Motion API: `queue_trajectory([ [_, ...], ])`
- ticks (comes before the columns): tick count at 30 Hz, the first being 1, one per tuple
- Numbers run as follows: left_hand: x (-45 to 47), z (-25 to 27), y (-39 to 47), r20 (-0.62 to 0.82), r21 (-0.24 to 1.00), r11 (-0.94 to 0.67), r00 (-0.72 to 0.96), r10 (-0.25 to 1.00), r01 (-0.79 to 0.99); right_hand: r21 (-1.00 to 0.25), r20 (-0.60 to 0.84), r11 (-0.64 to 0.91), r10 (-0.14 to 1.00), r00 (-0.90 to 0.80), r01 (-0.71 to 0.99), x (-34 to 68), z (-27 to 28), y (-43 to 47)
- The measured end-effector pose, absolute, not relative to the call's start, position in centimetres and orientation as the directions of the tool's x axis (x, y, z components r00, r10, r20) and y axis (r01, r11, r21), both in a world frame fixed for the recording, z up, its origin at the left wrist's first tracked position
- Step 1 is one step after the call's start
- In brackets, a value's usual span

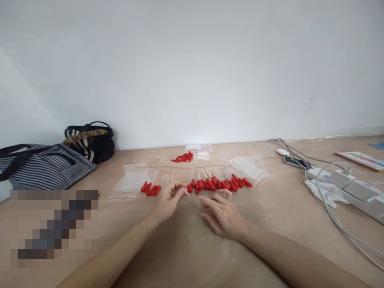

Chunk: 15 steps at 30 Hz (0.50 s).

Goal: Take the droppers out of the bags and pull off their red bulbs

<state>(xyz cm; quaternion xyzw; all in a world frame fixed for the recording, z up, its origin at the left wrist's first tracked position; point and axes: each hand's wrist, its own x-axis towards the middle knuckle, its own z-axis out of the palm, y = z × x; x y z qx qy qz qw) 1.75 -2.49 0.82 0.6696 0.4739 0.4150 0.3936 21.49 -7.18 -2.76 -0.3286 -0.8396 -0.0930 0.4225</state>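
Note:
My left hand pinches a small clear zip bag, seen almost edge-on with a thin red line along it. The bag slants down toward my right hand, whose fingers are apart beside its free end; I cannot tell whether a fingertip touches it. Just beyond both hands lies a row of droppers with red rubber bulbs toward me and clear tubes pointing away. Near my left hand is a small group of loose red bulbs, with a few short clear tubes beside it.
Flat zip bags lie left and right of the droppers. Farther back are more red bulbs and clear tubes. Striped bags stand left; a power strip with cables lies right. A blurred patch covers the lower left.

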Motion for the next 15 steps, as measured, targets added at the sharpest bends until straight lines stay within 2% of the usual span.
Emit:
queue_trajectory([
  [3,0.3,2.0,0.9,0.151,0.877,-0.179,0.098,0.984,0.446,-0.096,0.776,0.776,0.451,-0.441,0.624,21.5,-2.7,-7.2],
  [7,-0.5,1.9,5.0,0.104,0.801,-0.125,0.069,0.992,0.586,-0.080,0.781,0.781,0.435,-0.448,0.619,21.5,-2.5,-7.2],
  [11,0.7,1.4,7.0,0.048,0.611,-0.075,0.058,0.997,0.788,-0.062,0.784,0.782,0.422,-0.455,0.620,21.5,-2.6,-7.2],
  [15,2.2,1.5,7.6,0.034,0.414,-0.062,0.052,0.998,0.908,0.013,0.792,0.779,0.375,-0.482,0.627,21.5,-2.9,-7.2],
])
